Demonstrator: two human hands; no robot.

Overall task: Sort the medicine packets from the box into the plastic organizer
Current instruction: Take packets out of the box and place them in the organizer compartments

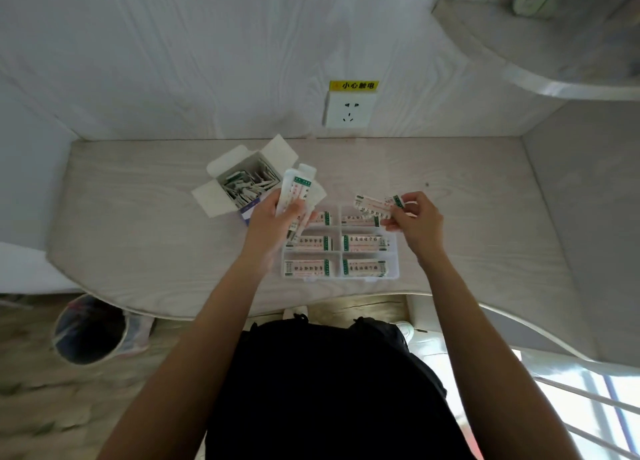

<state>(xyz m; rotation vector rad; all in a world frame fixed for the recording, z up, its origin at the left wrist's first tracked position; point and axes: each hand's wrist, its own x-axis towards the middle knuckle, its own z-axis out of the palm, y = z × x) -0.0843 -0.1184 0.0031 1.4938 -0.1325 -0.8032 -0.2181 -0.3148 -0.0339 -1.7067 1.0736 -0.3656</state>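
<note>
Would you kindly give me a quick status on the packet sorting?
Left hand grips a stack of packets; right hand pinches one packet above the organizer. All six compartments hold packets. Box open, packets remaining. Nothing in the way.

a pale wood-grain desk (138,238) carries an open box (239,182) and a plastic organizer (393,269).

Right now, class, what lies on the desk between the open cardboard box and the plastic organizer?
In the head view, the left hand holding a bunch of medicine packets sits between the cardboard box and the plastic organizer.
</note>
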